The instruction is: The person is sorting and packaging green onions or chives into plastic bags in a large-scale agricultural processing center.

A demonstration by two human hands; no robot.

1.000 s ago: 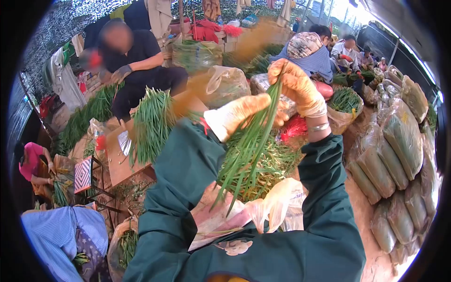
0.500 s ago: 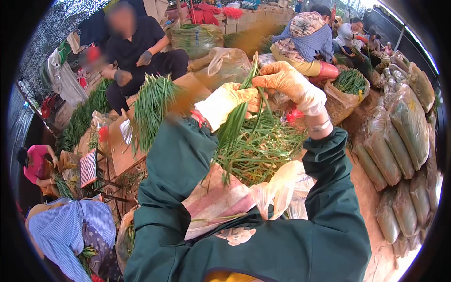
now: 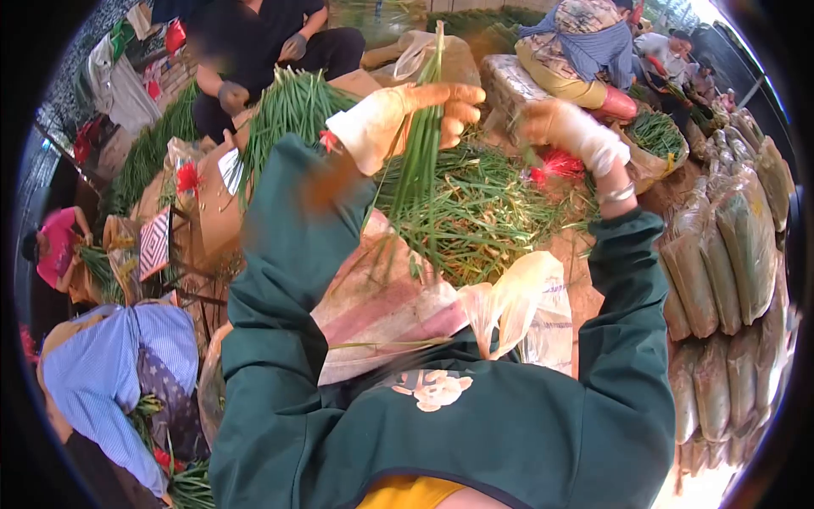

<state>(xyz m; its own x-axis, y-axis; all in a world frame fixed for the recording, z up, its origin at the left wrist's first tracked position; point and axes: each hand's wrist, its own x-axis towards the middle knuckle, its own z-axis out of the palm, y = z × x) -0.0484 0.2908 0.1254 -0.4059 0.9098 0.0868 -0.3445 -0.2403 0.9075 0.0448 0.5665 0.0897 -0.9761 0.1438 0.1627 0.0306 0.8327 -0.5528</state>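
Note:
My left hand [image 3: 386,123], in a stained pale glove, is closed around a thin bunch of chives [image 3: 417,157]. The white ends point up and the leaves hang down. To the right, my right hand [image 3: 560,136], gloved and smeared by motion, is apart from the bunch with its fingers curled in. A faint green streak shows under those fingers, too blurred to name. Below both hands lies a loose heap of chives [image 3: 483,208] with yellowed leaves mixed in. A pale sack with a pink stripe [image 3: 386,293] covers my lap side of the heap.
A stack of upright chives [image 3: 292,114] stands at the left, near a seated person in dark clothes [image 3: 254,42]. Red string [image 3: 558,167] lies right of the heap. Filled plastic bags [image 3: 738,246] are piled at the right. Other people sit around.
My right hand has left the bunch, moving right and slightly down. My left hand still grips the chives, now held more upright. The head view has tilted downward.

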